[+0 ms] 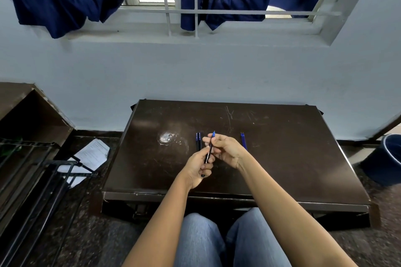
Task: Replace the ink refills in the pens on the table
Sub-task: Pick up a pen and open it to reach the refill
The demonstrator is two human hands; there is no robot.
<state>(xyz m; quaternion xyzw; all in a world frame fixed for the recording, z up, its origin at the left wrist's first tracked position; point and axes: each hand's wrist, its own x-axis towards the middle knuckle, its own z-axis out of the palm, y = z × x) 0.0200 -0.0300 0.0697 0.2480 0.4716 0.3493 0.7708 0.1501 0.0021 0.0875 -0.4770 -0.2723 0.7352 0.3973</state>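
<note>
A dark pen with a blue tip end is held tilted above the dark brown table. My left hand grips the lower barrel. My right hand pinches the upper end near the blue tip. Two more dark pens lie side by side on the table just left of my hands. Thin blue ink refills lie to the right, partly hidden behind my right wrist.
A pale scuff mark is on the table's left half. Loose papers and a metal rack are on the floor at left. A blue bucket stands at right. The wall and barred window lie beyond the table.
</note>
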